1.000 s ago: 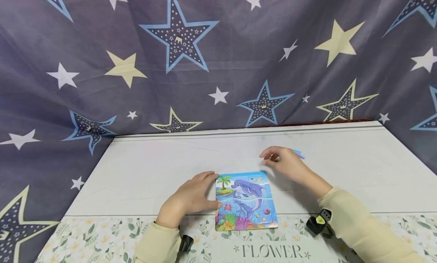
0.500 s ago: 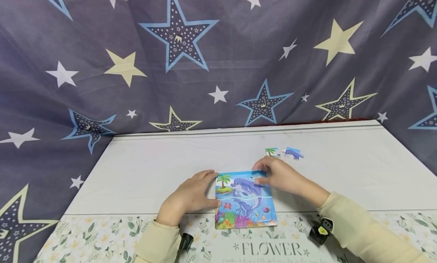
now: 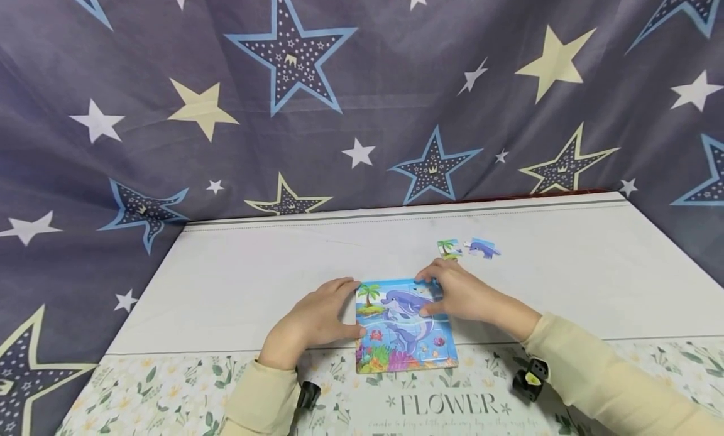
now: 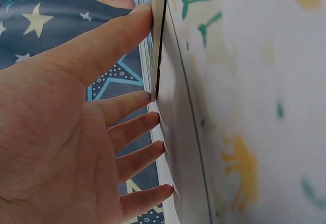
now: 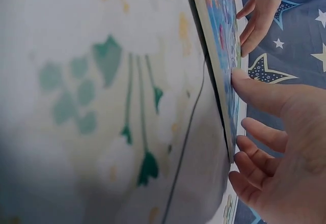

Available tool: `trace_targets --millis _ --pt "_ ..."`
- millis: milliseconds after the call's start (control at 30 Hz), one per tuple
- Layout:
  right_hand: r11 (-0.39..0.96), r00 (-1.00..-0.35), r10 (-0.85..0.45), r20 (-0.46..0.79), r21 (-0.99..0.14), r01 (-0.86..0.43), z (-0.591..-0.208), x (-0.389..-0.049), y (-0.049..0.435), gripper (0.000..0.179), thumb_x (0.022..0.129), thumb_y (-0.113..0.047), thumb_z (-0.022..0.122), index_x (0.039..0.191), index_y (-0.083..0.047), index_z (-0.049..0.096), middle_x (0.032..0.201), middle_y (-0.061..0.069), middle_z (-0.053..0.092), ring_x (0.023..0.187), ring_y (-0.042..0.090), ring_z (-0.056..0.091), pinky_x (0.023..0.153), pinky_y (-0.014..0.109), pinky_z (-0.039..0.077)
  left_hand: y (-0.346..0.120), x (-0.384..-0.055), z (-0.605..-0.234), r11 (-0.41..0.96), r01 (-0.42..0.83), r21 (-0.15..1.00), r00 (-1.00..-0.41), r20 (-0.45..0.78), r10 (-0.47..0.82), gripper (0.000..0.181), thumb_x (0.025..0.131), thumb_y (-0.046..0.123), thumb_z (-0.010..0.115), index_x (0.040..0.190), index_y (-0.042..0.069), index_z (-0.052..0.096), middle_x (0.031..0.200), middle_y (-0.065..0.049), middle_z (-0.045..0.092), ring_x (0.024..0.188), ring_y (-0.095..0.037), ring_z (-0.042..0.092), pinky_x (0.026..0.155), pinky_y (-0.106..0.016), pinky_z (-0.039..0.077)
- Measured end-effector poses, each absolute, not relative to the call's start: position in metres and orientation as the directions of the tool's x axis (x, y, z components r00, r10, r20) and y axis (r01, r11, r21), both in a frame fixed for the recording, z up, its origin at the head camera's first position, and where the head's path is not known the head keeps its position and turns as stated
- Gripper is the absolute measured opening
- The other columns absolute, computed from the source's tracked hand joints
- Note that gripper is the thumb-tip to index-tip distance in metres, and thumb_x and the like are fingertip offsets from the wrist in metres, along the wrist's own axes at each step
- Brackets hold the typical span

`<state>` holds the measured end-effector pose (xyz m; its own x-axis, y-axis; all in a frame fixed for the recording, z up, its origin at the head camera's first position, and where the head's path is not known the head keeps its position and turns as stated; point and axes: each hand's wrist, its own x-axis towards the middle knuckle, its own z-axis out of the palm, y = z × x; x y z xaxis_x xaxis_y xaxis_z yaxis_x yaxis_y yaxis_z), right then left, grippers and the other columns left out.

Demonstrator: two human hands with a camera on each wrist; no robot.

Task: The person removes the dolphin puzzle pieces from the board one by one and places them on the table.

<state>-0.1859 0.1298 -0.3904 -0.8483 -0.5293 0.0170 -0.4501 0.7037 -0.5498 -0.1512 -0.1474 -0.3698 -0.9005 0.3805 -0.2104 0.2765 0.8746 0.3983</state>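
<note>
A square dolphin jigsaw puzzle [image 3: 396, 354], with a palm tree and coral in its picture, lies on the table between the hands. My left hand [image 3: 311, 320] steadies its left side, thumb at the left edge and index fingertip by the top-left corner; in the left wrist view the fingers [image 4: 137, 132] are straight and spread. My right hand [image 3: 464, 291] is over the top-right corner, its thumb touching the picture and its fingertips at the top edge. In the right wrist view, its fingers [image 5: 254, 168] are loosely bent beside the puzzle's edge.
Behind the right hand lie loose picture pieces, one with a palm tree [image 3: 448, 247] and one with a dolphin [image 3: 483, 249]. A white and floral cloth [image 3: 271, 254] covers the table. A dark star-patterned curtain [image 3: 362, 97] hangs along the back.
My right hand has come from beside the loose pieces down to the puzzle's top-right corner, uncovering those pieces. Its thumb has shifted slightly down the picture. The left hand has stayed in place.
</note>
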Motion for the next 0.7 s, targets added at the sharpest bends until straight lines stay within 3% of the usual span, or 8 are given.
trace_targets --millis 533,700 --pt "0.693 -0.821 -0.572 0.006 -0.532 -0.486 -0.3864 -0.1887 0.1254 0.051 0.078 -0.021 0.085 0.122 -0.005 0.066 0.101 0.002 0.052 0.088 0.017 0.043 0.078 0.037 0.044 -0.1461 -0.1530 -0.3719 0.879 0.268 0.395 -0.902 -0.217 0.373 0.084 0.082 0.039 0.078 0.151 0.009 0.040 0.156 -0.011 0.036 0.144 -0.032 0.031 0.113 -0.056 0.032" --pt "0.687 -0.813 -0.583 0.013 -0.526 -0.501 -0.3853 -0.1861 0.1265 0.051 0.078 -0.021 0.085 0.122 -0.007 0.064 0.105 0.003 0.055 0.094 0.020 0.048 0.082 0.041 0.047 -0.1458 -0.1533 -0.3720 0.880 0.268 0.393 -0.902 -0.217 0.372 0.085 0.082 0.039 0.079 0.151 0.009 0.040 0.156 -0.011 0.036 0.144 -0.032 0.031 0.113 -0.055 0.032"
